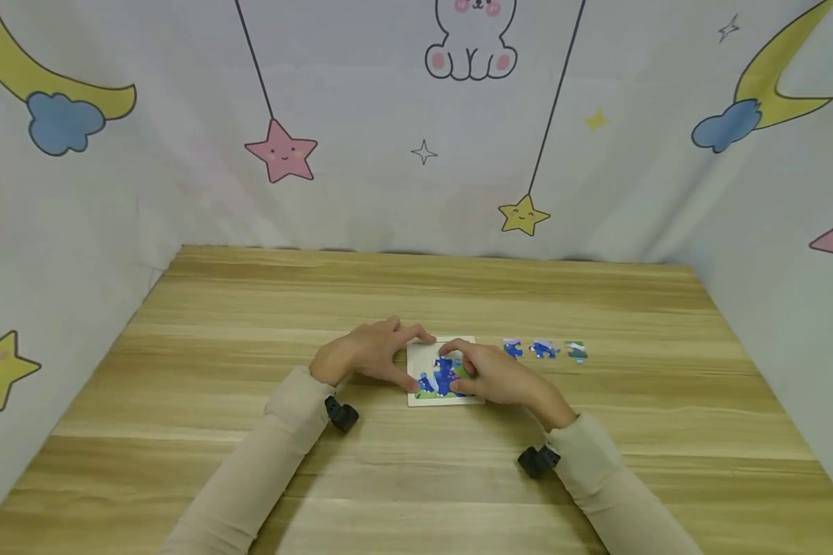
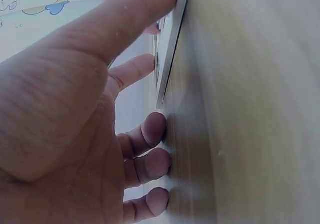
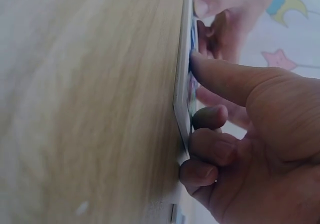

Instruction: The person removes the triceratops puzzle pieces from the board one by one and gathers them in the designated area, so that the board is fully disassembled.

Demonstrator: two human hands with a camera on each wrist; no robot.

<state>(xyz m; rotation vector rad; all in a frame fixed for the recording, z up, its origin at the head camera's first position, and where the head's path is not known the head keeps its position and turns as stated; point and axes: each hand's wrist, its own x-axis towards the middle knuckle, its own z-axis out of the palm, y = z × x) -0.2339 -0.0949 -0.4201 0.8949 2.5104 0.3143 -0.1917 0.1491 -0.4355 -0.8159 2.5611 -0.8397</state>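
A small square puzzle board [image 1: 422, 352] with a pale frame lies flat on the table, its lower part filled with blue and green jigsaw pieces [image 1: 426, 383]. My left hand [image 1: 371, 351] steadies the board's left side, thumb at the lower corner and index finger at the top edge; the other fingers rest beside it, as the left wrist view shows. My right hand [image 1: 494, 375] bends over the board, with thumb and index finger about a blue puzzle piece [image 1: 446, 365]. The right fingers and palm hide the board's right part.
To the right of the board lie three loose jigsaw pieces in a row: a left one [image 1: 512, 348], a middle one [image 1: 544, 349] and a green-edged one [image 1: 576, 351]. The wooden table [image 1: 416, 478] meets a patterned cloth [image 1: 361, 208] at the back and sides.
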